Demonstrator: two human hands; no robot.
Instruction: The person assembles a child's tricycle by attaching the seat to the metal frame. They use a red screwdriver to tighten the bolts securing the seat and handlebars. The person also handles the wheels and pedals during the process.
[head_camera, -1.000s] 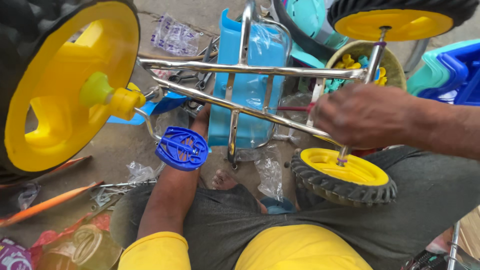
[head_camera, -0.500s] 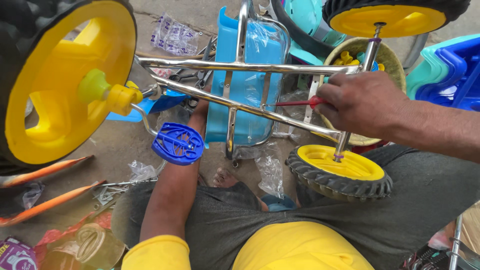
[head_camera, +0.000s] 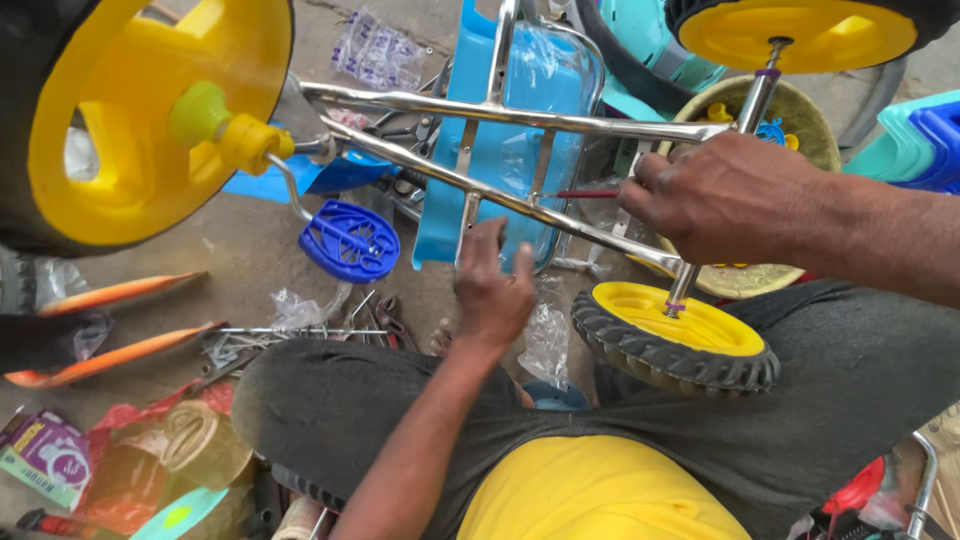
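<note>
Yellow shirt, dark grey trousers, bare forearms

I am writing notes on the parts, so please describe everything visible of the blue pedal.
The blue pedal is an oval plastic piece with an open, leaf-like rib pattern. It sits on the end of a bent metal crank rod that comes from the yellow hub of the big front wheel. It hangs above the concrete ground. Neither hand touches it; the left hand is nearest.
</note>
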